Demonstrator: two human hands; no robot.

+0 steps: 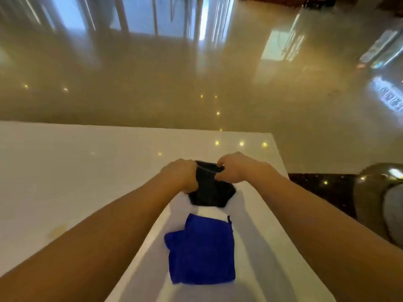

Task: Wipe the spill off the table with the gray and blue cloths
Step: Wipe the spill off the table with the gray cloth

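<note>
A dark gray cloth (210, 192) lies bunched on the white table (87, 171), near its far right corner. My left hand (180, 176) grips the cloth's left side and my right hand (236, 168) pinches its top right edge, lifting that edge slightly. A folded blue cloth (201, 251) rests flat on the table between my forearms, closer to me and untouched. A faint yellowish spill (57, 231) marks the table at the left, beside my left forearm.
The table's far edge and right edge meet at a corner (271, 135). Beyond lies a glossy tan floor (174, 94). A dark speckled surface (322, 192) and a rounded shiny object (379, 197) sit to the right.
</note>
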